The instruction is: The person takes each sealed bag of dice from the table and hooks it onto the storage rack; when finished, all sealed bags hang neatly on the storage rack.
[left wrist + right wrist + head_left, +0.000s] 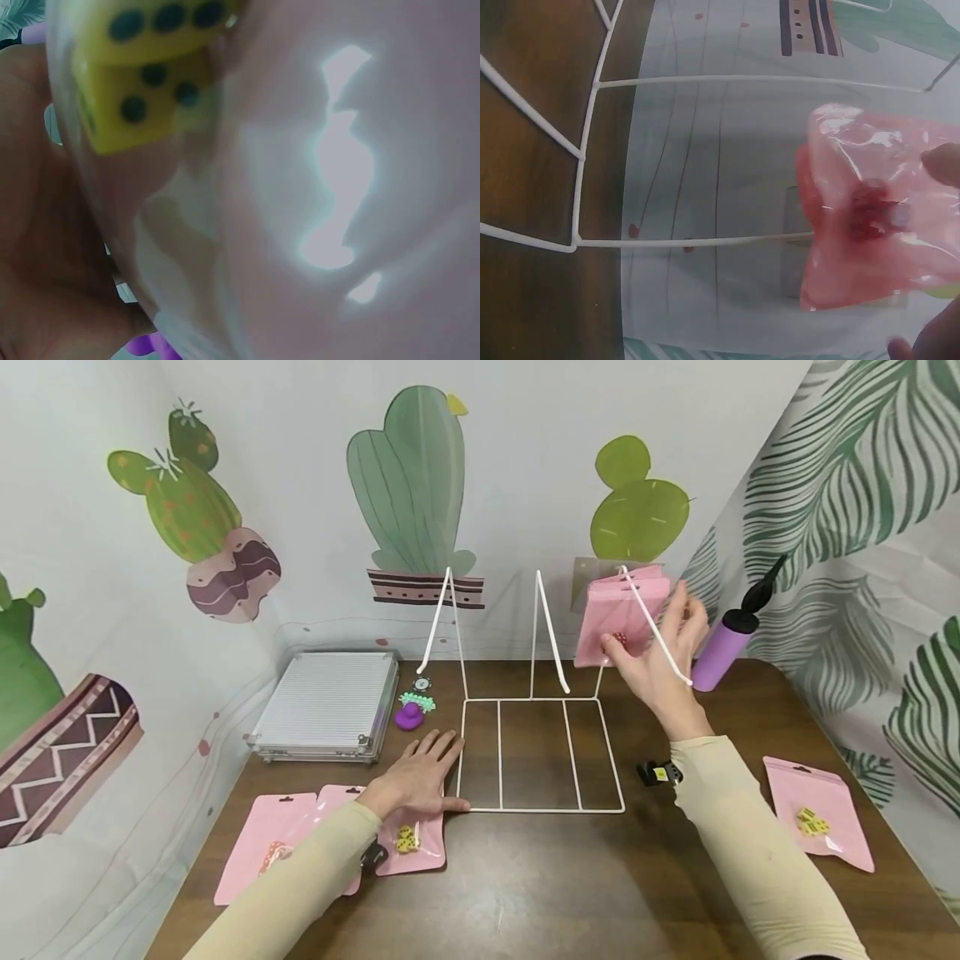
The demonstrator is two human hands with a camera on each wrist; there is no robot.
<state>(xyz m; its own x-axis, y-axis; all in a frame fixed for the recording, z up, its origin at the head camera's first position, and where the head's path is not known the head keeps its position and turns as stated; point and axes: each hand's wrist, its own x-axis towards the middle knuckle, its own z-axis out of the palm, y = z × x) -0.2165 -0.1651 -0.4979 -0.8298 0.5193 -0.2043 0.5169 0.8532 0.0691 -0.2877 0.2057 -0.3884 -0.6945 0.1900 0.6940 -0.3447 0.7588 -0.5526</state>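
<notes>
On the right hook (652,622) we apparently seat pouches (598,614), left hand (415,781) spread, right hand (660,674) grip unclear; next, presumably, gentle withdrawal.

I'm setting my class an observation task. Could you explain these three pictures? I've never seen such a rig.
There is no machine: a person works bare-handed. The wide picture is taken from the head; the other two from the wrists. A clear-fronted pouch of yellow dice mostly fills the left wrist view.

On the brown table stands a white wire rack. Around it are pink pouches, a silvery case, a purple duck and a lilac cylinder.

The left hand rests at the rack's near left corner. The right hand is at a pink pouch by the rack's right prong, thumb in front; its grip is unclear.
</notes>
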